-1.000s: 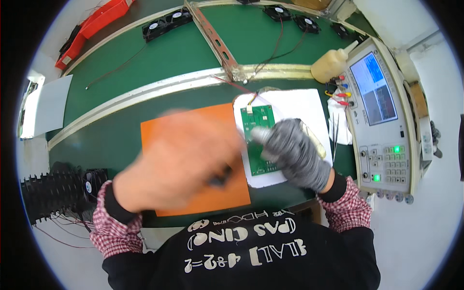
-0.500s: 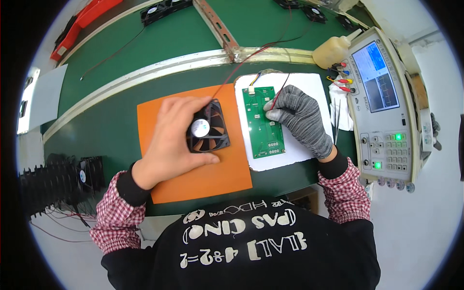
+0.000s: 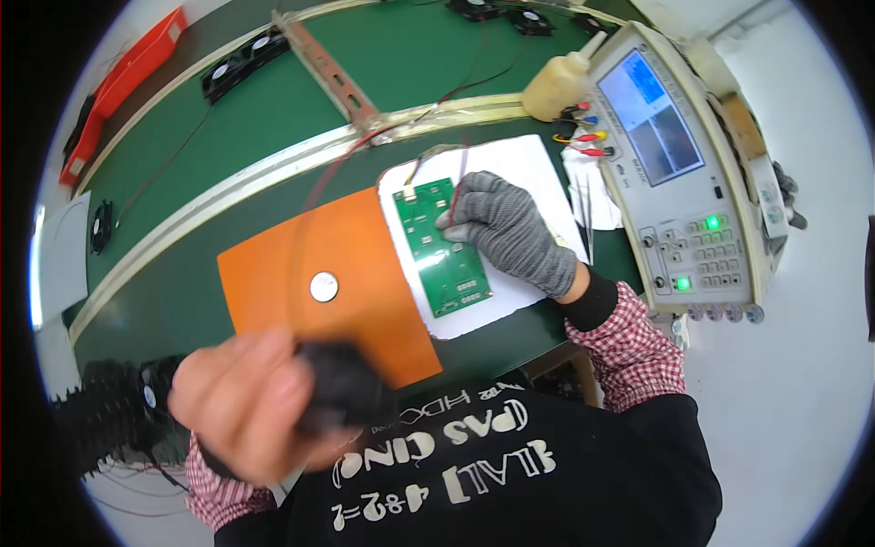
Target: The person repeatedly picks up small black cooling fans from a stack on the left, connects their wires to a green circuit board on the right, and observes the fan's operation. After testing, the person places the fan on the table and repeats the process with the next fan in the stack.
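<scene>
My bare left hand (image 3: 246, 401) is closed on a black square cooling fan (image 3: 344, 387), lifted near my chest; both are smeared by motion. On the orange mat (image 3: 264, 251) a small round silver-white disc (image 3: 324, 286) lies by itself. My right hand (image 3: 506, 228), in a grey knit glove, pinches a thin lead (image 3: 456, 196) over a green circuit board (image 3: 442, 251). The fingertips are at the board's upper right part. Beneath the board is a white pad (image 3: 519, 164). A red wire (image 3: 330, 173) runs from the fan's side up across the rail.
At the right stands a bench tester (image 3: 697, 210) with a lit screen. Beside it are a yellowish squeeze bottle (image 3: 554, 87), plugged leads (image 3: 588, 137) and tweezers (image 3: 585, 214). Stacked black fans (image 3: 114, 410) stand at lower left. A metal rail (image 3: 255, 169) crosses the green bench.
My left hand has lifted the fan off the orange mat toward my chest, uncovering the disc. The view has shifted; my right hand still pinches at the board.
</scene>
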### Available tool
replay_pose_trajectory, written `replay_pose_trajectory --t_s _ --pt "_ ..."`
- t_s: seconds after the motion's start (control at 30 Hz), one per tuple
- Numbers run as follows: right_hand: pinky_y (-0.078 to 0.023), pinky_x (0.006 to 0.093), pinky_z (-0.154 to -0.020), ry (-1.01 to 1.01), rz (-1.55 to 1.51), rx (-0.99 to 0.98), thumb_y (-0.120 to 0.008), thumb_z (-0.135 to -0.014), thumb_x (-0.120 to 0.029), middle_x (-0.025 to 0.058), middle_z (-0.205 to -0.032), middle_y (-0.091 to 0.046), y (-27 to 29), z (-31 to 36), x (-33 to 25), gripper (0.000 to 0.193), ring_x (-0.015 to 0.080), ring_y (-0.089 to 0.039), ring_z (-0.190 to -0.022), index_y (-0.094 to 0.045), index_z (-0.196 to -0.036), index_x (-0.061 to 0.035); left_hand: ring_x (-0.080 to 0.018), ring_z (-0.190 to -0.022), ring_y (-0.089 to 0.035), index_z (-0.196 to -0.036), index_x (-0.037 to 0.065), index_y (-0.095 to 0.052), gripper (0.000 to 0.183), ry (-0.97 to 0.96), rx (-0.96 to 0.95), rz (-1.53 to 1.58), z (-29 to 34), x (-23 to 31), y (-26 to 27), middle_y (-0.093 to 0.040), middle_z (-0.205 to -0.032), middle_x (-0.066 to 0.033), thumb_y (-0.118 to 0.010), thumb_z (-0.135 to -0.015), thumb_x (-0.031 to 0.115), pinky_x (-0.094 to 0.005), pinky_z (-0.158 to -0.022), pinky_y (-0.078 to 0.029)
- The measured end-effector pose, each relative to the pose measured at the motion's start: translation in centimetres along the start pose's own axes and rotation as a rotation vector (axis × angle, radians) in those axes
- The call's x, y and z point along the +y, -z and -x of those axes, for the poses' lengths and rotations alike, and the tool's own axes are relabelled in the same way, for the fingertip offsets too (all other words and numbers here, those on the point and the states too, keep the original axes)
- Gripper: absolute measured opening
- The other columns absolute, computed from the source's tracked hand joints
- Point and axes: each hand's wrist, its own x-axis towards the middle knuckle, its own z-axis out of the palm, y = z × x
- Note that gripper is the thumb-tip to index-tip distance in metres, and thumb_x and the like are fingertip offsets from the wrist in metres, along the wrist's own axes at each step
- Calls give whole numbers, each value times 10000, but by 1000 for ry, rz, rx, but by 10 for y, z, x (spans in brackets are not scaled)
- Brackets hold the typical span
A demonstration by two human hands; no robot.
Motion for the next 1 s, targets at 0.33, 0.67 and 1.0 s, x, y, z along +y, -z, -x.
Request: replay_pose_trajectory --t_s 0.33,0.67,1.0 --pt "-479 390 -848 34 53 -41 -732 -755 -115 86 -891 -593 -7 -3 1 140 283 -573 -911 -697 -878 -58 -313 -750 -618 -1076 -49 -524 375 481 -135 547 -12 16 45 -602 -879 -196 -591 -933 290 -418 -657 -543" --pt "-525 316 -694 111 -15 353 -734 -818 -46 87 -874 -646 -4 2 -5 162 219 -649 -780 -614 -927 -55 -345 -1325 -457 -1414 9 -422 646 224 -178 37 -79 -131 -119 -462 -1445 -200 -698 -851 164 -411 -1053 -427" --pt "-538 321 -714 123 58 264 -758 -812 -72 90 -901 -643 1 1 -14 303 228 -655 -810 -664 -1099 -57 -335 -1005 -593 -1060 116 -670 284 577 -727 -424 11 -258 -175 -617 -1014 -108 -736 -797 201 -499 -844 -460"
